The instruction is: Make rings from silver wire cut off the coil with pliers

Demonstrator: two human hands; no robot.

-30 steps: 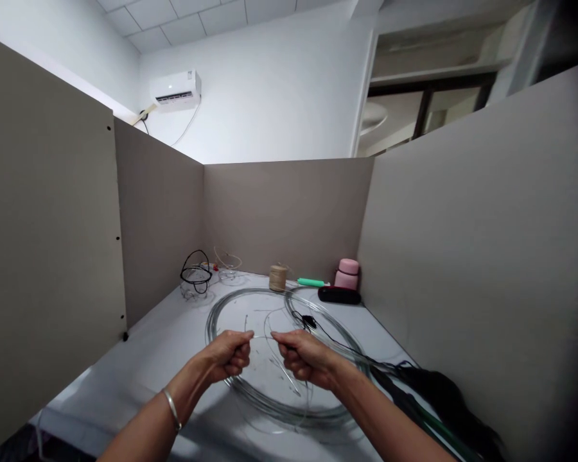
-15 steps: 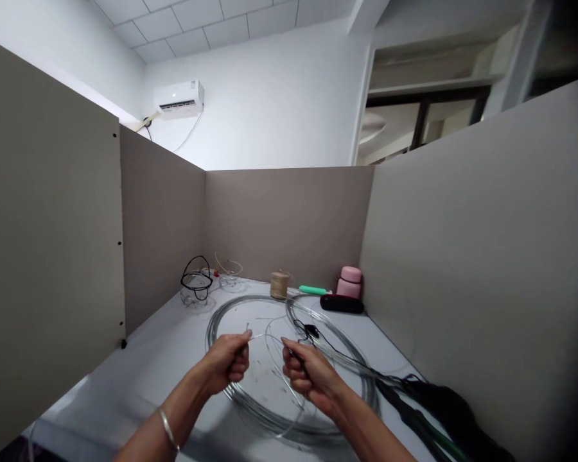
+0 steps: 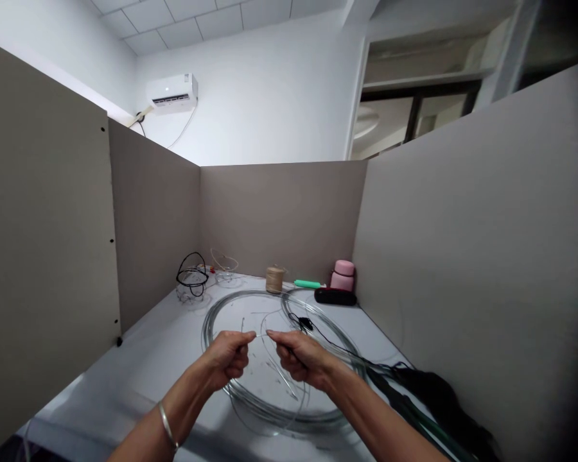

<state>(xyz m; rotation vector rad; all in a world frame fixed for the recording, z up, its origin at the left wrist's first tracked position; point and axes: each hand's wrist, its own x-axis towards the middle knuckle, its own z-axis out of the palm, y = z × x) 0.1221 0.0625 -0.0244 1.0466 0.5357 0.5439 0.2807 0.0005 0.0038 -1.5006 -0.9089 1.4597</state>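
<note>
Between my two hands runs a thin length of metal wire (image 3: 261,335), pinched from both sides with the fingertips close together. My left hand (image 3: 234,356) is closed on it, thumb against the curled fingers, and a short wire end sticks up behind that hand. My right hand (image 3: 296,355) grips the same wire with thumb and forefinger; its other fingers are curled in. Below both hands lies a large coil of silvery wire (image 3: 216,314) on the white table (image 3: 164,378). Thin loops of wire hang or lie inside the coil; where they join is unclear.
Toward the back stand a twine spool (image 3: 274,280), a green tube-like item (image 3: 307,283), a pink flask (image 3: 343,276) and a black case (image 3: 336,296). Bent wire frames (image 3: 192,277) sit at left. A black bag-like bundle (image 3: 433,398) lies right. Grey partitions (image 3: 279,218) enclose the table.
My right hand has moved left toward my left hand, so the wire span between the fingertips is shorter. The whole view has shifted slightly.
</note>
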